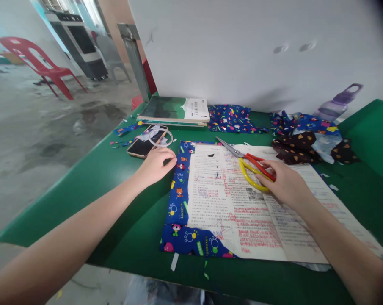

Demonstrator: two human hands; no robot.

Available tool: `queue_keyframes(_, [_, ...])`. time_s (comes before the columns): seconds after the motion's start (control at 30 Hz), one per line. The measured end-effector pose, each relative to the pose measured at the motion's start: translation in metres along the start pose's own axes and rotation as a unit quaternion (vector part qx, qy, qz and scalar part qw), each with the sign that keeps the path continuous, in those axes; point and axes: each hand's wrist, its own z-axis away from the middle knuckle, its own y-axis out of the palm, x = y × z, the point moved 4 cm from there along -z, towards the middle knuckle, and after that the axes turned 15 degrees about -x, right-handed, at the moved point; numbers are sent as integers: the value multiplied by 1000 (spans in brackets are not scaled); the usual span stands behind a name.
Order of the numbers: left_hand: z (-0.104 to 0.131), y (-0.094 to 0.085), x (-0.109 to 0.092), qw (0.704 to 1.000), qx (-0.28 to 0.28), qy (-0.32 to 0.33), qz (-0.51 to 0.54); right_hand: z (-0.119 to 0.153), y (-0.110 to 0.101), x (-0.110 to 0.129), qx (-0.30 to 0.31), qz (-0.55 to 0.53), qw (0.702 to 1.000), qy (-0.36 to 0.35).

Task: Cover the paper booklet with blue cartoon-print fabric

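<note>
At the centre right of the frame, the right hand (285, 182) is clamped on scissors with one red and one yellow handle (242, 162), blades pointing upper left, above a printed white paper sheet marked in red ink (207, 203). Blue cartoon-patterned cloth (178, 199) borders the sheet's left side at mid-frame. The left hand (159, 164), left of centre, has curled fingers at the cloth's edge; whether they pinch it, I cannot tell.

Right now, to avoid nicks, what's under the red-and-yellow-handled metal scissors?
Under the scissors: mostly white printed paper with red marks; any print they cover is hidden.
</note>
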Motion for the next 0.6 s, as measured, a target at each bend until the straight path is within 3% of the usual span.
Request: queue_keyframes(0.6, [-1, 0, 0, 1000, 4, 7, 1, 4, -6, 3, 51, 41, 998, -11])
